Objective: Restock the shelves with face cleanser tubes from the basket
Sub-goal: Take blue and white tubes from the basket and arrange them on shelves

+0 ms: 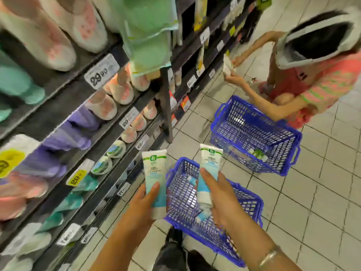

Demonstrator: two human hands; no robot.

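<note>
My left hand (143, 206) grips a white and pale-blue cleanser tube (154, 173), held upright with its crimped end up. My right hand (218, 196) grips a second tube of the same kind (209, 163), also upright. Both hands are raised above the near blue basket (250, 204) on the floor, where a few more tubes (201, 217) lie at the bottom. The shelves (109, 133) run along my left, stocked with rows of tubes in pink, purple, green and white.
A second blue basket (273, 133) stands farther along the tiled floor with an item or two inside. Beside it another person (312, 75) crouches, reaching toward the lower shelves. Price tags (101, 72) line the shelf edges. My dark shoe (173, 249) is near the close basket.
</note>
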